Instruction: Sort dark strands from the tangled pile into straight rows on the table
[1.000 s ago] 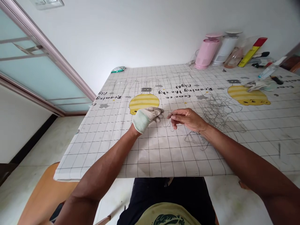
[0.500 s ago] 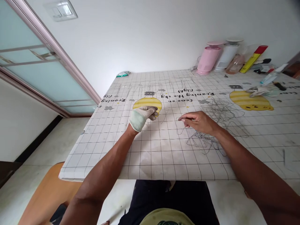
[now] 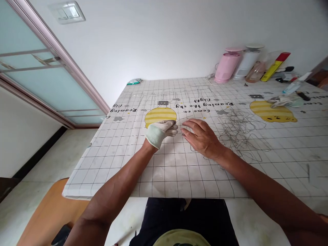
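Glass door panels (image 3: 25, 92) filled the upper left of the frame. At centre, over the table (image 3: 107, 171), the gloved left hand (image 3: 163, 130) had its fingers curled in narrowly; whether they gripped anything could not be told. Just beside it, the bare right hand (image 3: 202, 138) had thumb and forefinger slightly parted, its hold likewise unclear. Right of centre, a tangle of thin grey strands (image 3: 237, 131) lay loose, below a pink cylinder (image 3: 227, 68) toward the upper right.

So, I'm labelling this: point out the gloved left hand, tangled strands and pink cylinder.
Gloved left hand (image 3: 162, 130), head view: glove's middle.
Tangled strands (image 3: 237, 130), head view: dense middle.
Pink cylinder (image 3: 226, 68), head view: side wall.
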### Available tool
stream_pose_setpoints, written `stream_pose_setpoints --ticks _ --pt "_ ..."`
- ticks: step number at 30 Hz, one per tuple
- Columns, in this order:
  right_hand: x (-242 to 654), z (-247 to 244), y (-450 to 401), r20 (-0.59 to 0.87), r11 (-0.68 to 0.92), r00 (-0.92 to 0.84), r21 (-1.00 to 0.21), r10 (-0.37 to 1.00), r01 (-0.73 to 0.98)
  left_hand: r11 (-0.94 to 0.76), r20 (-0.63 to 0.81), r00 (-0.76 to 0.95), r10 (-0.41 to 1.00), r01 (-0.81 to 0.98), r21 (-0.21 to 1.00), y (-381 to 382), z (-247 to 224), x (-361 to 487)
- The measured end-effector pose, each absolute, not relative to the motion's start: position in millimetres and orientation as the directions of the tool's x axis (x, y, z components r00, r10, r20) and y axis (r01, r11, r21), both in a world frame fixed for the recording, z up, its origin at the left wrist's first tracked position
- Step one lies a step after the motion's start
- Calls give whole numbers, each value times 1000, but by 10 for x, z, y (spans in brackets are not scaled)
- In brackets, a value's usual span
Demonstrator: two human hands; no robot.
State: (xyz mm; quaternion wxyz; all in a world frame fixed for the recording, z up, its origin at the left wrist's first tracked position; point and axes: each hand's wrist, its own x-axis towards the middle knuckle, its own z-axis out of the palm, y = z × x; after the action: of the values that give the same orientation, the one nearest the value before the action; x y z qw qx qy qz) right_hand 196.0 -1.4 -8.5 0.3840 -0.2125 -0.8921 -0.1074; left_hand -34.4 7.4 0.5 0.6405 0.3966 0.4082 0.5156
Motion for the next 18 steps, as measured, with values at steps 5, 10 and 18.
stream_pose_setpoints --ticks 5,10,18 --pt "1975 -113 67 771 888 -516 -137 374 439 154 -98 173 980 -350 924 27 45 -316" --pt "1925 -33 -72 618 667 -255 -704 744 242 54 -18 151 988 -236 970 37 57 -339" --pt "1933 -89 -48 187 142 -248 -972 951 -190 -52 74 133 988 -166 985 64 32 -427"
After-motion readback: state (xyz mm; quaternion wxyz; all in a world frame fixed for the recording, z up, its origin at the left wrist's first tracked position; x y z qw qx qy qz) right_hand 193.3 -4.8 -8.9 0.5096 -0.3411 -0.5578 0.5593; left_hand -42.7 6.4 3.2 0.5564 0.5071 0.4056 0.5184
